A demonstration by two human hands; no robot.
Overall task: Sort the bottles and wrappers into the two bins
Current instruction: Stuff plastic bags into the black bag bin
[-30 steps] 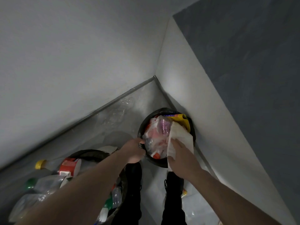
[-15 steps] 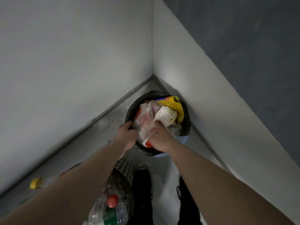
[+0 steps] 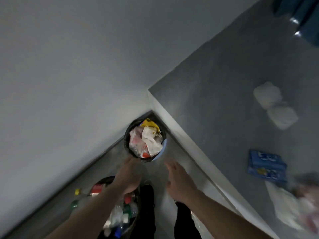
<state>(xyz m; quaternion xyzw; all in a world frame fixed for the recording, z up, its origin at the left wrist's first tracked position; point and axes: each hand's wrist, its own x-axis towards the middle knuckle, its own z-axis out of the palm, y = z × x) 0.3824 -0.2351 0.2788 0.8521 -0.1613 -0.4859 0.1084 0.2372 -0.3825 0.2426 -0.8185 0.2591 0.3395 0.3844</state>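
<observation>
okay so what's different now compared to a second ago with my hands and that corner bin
The right hand let go of the white wrapper, which now lies in the wrapper bin, and drew back, open and empty. The left hand released its grip on the bin's rim and pulled back too. The view rose, showing more wrappers on the grey surface. The wrapper bin stays in the corner, the bottle bin by the feet.

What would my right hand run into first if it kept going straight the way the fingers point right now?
Probably the wrapper bin: the right hand, open and empty, points up and slightly left toward its blue lower rim. Bare floor lies between, and depth is unclear, so it could pass just beside the rim.
</observation>
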